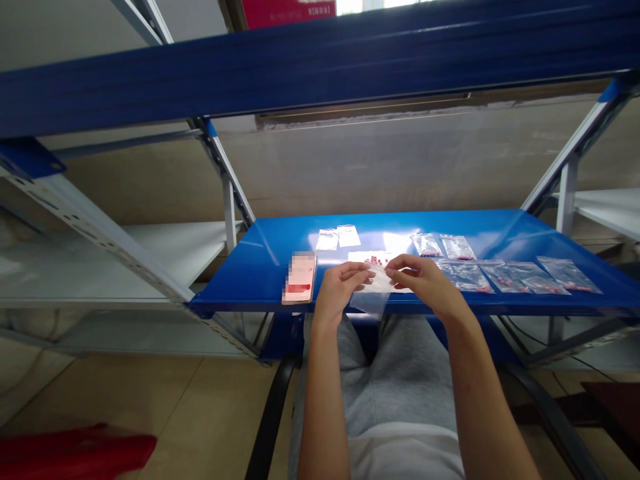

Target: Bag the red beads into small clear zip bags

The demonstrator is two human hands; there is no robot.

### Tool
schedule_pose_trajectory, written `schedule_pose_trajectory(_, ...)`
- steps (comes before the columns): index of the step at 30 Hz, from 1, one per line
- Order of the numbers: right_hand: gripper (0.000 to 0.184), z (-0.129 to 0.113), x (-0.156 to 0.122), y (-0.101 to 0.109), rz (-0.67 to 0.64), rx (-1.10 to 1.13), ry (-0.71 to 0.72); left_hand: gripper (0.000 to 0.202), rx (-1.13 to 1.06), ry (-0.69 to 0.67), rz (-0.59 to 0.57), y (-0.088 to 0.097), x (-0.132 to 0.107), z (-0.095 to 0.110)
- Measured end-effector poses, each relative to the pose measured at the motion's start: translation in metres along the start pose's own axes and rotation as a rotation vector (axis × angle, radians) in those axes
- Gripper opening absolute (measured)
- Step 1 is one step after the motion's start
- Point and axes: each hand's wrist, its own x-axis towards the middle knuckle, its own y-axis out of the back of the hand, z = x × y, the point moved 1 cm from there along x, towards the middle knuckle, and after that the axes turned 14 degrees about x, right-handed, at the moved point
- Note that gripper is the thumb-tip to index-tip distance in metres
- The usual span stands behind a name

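Observation:
My left hand [340, 291] and my right hand [420, 280] pinch the top edge of a clear plastic zip bag [373, 297] from either side, above the front edge of a blue metal shelf [280, 267]. The bag hangs over that edge. Just behind my fingers lies a white sheet [361, 257] with a small heap of red beads [375, 260]. To the right, several clear bags of red beads [505, 277] lie flat. Two white-labelled bags [337, 236] sit at the back, and a pink card with a blurred label [300, 277] lies at the left.
A blue steel beam [320, 73] crosses overhead, low above the shelf. Rack uprights stand at both sides, with white shelves [170, 257] to the left. Black chair arms [273, 420] flank my lap. A red cloth [75, 453] lies on the tiled floor.

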Motion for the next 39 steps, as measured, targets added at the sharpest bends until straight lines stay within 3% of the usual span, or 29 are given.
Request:
schedule_pose_trajectory(5,0.031,-0.005,-0.003,0.001,0.006,0.054,-0.033,0.024,-0.034,0.011,-0.017,-0.003,-0.002,0.006)
schedule_pose_trajectory(12,0.030,-0.008,-0.005,0.002,0.010,0.062,0.050,0.044,-0.212,0.038,-0.077,0.000,-0.003,0.008)
schedule_pose_trajectory(26,0.026,-0.008,-0.004,0.001,-0.002,0.064,0.030,0.044,-0.236,0.074,-0.199,0.003,-0.003,0.007)
schedule_pose_trajectory(33,0.026,-0.007,-0.003,-0.011,-0.045,0.066,0.036,0.032,-0.108,0.011,-0.085,0.004,-0.003,0.007)
schedule_pose_trajectory(39,0.035,-0.011,-0.004,-0.027,-0.052,0.077,0.023,0.035,-0.080,0.010,0.025,0.013,0.001,0.001)
